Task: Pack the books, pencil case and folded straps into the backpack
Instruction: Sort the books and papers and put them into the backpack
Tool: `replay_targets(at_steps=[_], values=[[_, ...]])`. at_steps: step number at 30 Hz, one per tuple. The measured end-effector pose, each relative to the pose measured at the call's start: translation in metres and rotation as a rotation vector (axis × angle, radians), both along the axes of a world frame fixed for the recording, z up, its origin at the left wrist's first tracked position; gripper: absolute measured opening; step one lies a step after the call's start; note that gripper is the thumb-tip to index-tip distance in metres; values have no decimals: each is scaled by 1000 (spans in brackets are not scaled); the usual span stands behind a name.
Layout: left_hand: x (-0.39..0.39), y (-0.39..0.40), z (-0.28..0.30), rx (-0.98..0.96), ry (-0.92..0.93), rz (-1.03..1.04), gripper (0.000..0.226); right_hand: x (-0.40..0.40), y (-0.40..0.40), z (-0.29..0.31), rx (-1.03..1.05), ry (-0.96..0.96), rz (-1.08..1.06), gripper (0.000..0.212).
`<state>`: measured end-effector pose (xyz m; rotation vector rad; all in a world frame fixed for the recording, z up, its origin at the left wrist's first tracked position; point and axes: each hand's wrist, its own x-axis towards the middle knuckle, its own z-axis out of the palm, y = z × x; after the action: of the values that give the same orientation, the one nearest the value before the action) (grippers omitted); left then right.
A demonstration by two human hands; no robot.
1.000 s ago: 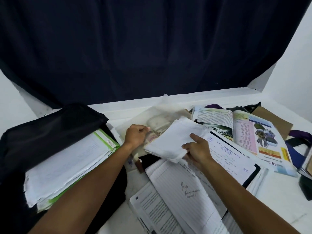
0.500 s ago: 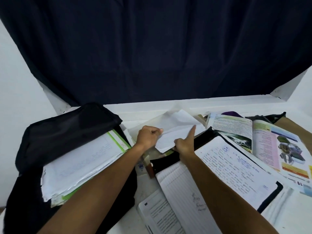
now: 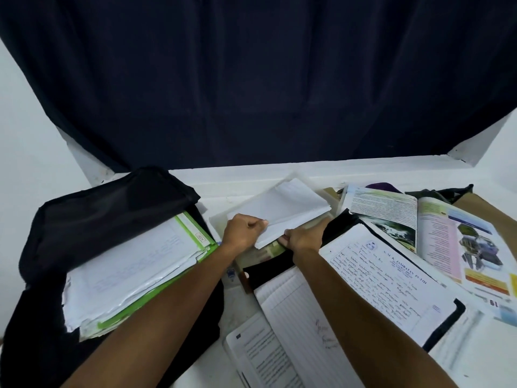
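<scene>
A black backpack lies open on the left, with a stack of white papers and a green folder in its mouth. At the middle of the table both hands hold a folded bundle of white papers. My left hand grips its near left edge with curled fingers. My right hand grips its near right edge from below. A clear plastic pouch lies under the bundle. Open books and notebooks cover the right side.
An illustrated textbook lies open at the right, over dark and purple straps and a brown sheet. Printed pages sit at the near edge. A dark curtain hangs behind the white table.
The bundle of white papers has moved away from me, toward the table's back. My right hand has slid from beside it to under its near right edge, its pointing finger now tucked in.
</scene>
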<state>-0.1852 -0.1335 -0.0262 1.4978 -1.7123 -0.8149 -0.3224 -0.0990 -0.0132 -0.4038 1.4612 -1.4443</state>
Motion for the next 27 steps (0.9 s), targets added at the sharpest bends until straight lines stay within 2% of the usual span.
replay_targets(at_steps=[4, 7, 11, 14, 17, 19, 21, 24, 27], values=[[4, 7, -20, -9, -166, -89, 22, -28, 21, 6, -8, 73, 210, 88], [7, 4, -26, -50, -317, -153, 31, -61, 46, 12, -29, 27, 273, 74], [9, -24, -9, -33, -215, -43, 20, -107, 72, 11, -31, -83, 140, 58], [0, -50, 3, -35, -372, 25, 31, -136, 94, 3, -43, -101, 11, 49], [4, -81, -1, 240, -480, 75, 56, -151, 111, -6, -65, -92, -59, 50], [9, -97, -9, 336, -492, 35, 67, -155, 118, -10, -86, -77, -79, 52], [9, -100, -11, 330, -461, 42, 64, -158, 121, -12, -98, -76, -93, 52], [6, -96, -3, 223, -496, 113, 54, -161, 123, -14, -109, -64, -127, 50], [9, -96, 16, 154, -467, 129, 60, -161, 124, -12, -106, -60, -140, 46]])
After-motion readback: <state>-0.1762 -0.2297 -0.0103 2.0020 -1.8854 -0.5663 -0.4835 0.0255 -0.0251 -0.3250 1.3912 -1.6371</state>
